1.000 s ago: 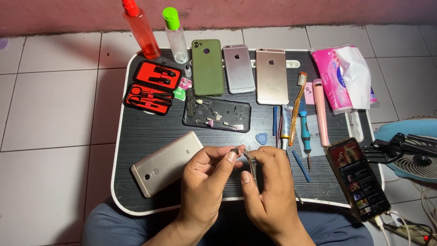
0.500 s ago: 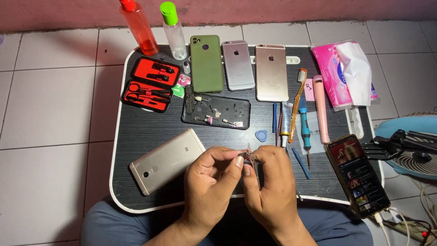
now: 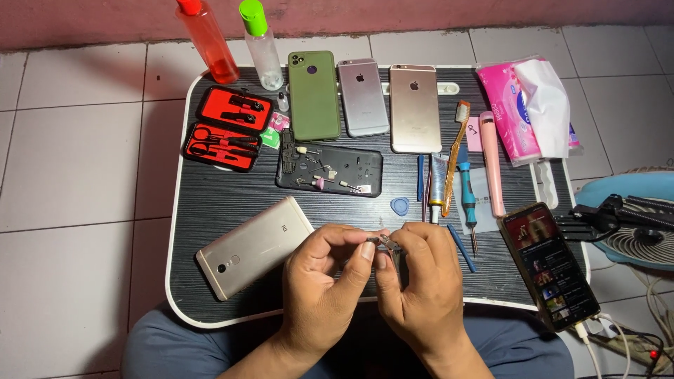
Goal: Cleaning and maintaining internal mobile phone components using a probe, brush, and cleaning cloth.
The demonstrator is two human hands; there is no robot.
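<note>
Small metal part (image 3: 385, 243), pinched between fingers of left hand (image 3: 324, 288) and right hand (image 3: 421, 291), above black tray (image 3: 232, 203)

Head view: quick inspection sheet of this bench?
Surface: black lap table, white rim, on tiled floor.
Job's things: small metal part pinched between both hands.
Clutter: gold phone face down, green phone, two more phones, red tool case, two bottles, open phone back, tissue pack.
Grippers: left hand and right hand both closed on the part.
Cables: white cable into lit phone.
Surroundings: fan at right.
</note>
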